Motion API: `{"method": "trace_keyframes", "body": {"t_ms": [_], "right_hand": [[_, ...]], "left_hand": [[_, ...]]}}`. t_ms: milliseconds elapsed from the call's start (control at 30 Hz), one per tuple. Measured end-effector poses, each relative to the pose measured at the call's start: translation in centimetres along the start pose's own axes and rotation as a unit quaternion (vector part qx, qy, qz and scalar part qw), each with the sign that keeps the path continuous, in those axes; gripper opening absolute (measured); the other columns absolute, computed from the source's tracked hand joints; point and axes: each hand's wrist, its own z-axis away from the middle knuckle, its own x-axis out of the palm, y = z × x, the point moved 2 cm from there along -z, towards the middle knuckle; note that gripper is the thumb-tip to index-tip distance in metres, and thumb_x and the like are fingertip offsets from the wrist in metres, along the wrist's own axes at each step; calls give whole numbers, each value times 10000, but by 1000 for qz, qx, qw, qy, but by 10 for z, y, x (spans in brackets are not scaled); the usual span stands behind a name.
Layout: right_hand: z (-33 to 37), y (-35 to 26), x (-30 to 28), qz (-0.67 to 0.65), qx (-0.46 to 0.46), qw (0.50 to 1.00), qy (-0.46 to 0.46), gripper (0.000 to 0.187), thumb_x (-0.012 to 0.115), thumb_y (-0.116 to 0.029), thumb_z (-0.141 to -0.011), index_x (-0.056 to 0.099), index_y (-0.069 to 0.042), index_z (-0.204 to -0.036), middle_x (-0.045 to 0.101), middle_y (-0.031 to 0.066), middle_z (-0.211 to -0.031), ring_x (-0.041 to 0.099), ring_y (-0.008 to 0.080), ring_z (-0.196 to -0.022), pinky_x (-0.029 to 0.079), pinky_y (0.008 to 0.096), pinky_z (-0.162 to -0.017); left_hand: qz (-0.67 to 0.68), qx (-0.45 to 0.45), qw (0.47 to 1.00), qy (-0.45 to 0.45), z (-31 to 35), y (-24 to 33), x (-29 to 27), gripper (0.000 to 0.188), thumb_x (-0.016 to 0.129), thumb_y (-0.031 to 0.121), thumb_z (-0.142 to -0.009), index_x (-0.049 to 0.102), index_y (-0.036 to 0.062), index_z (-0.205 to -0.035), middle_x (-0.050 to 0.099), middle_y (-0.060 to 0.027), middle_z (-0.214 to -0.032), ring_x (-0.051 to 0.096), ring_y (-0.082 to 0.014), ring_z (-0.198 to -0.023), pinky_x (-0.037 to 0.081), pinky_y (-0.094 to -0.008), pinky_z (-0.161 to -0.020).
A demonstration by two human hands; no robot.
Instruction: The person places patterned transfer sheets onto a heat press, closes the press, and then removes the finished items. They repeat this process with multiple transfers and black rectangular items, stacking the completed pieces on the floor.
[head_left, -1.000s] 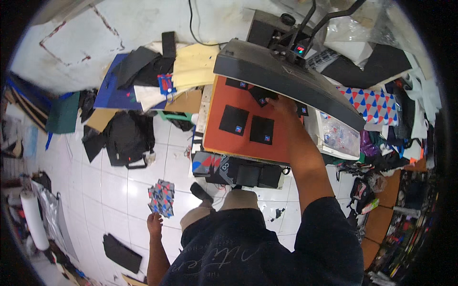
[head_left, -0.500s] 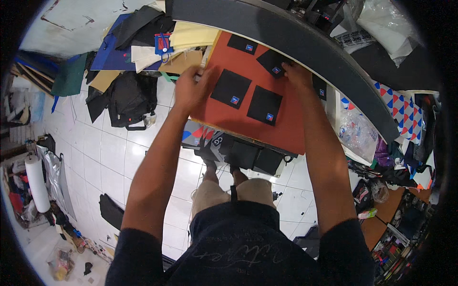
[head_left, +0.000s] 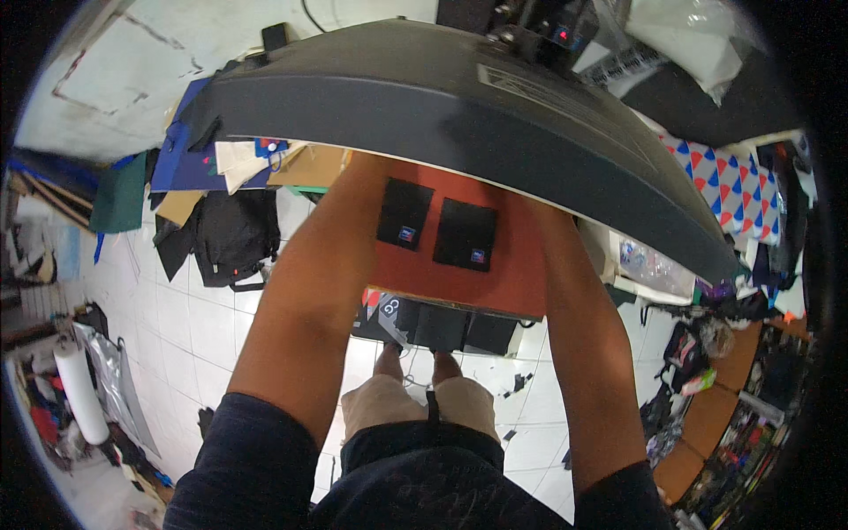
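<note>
1. Heat press upper platen, dark grey, raised and tilted, spanning the upper part of the view.
2. Orange lower platen pad beneath it, bare along its near edge.
3. Two black fabric pieces lying flat on the pad, side by side but apart: left black piece and right black piece, each with a small blue-and-red label near its near edge.
4. Left forearm reaching up from the lower edge, just left of the left black piece; left hand hidden under the upper platen, fingers unseen, spread or grip impossible to tell.
5. Right forearm reaching up right of the right black piece; right hand likewise hidden behind the platen, fingers' state impossible to tell.
6. Black control box under the pad's near edge, above the feet.
7. White tiled floor to the left, with a black backpack and piled fabric and card near the wall.
8. Cloth with red and blue triangles at far right.
</note>
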Motion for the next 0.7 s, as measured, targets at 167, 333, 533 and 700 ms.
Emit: {"method": "trace_keyframes", "body": {"t_ms": [167, 333, 533, 700], "right_hand": [[2, 0, 4, -5, 9, 1000, -2, 318, 647, -242, -859, 605, -24, -1087, 654, 55, -854, 619, 174, -686, 484, 330, -604], [4, -3, 5, -5, 16, 1000, -7, 316, 647, -244, -860, 604, -29, -1087, 653, 50, -853, 619, 171, -689, 480, 327, -598], [7, 0, 6, -2, 34, 999, -9, 313, 646, -247, -861, 603, -35, -1087, 651, 45, -852, 618, 166, -692, 474, 323, -590], [6, 4, 4, -1, 40, 999, -7, 310, 645, -249, -862, 603, -41, -1088, 649, 41, -852, 618, 162, -695, 470, 320, -584]], "left_hand": [[13, 58, 998, 23, -1, -13, -2, 394, 600, 398, -826, 648, 103, -1082, 638, -158, -1097, 608, -343, -1024, 489, -422, -850], [40, 121, 990, 59, 4, -31, -12, 381, 614, 383, -819, 647, 106, -1079, 639, -150, -1095, 608, -344, -1015, 489, -425, -837], [81, 191, 975, 81, 25, -52, -18, 367, 631, 365, -810, 647, 110, -1074, 641, -140, -1094, 609, -345, -1005, 489, -428, -821], [102, 121, 987, -11, 38, -51, -13, 384, 691, 354, -769, 645, 105, -1058, 641, -131, -1079, 601, -350, -984, 470, -425, -822]]}}
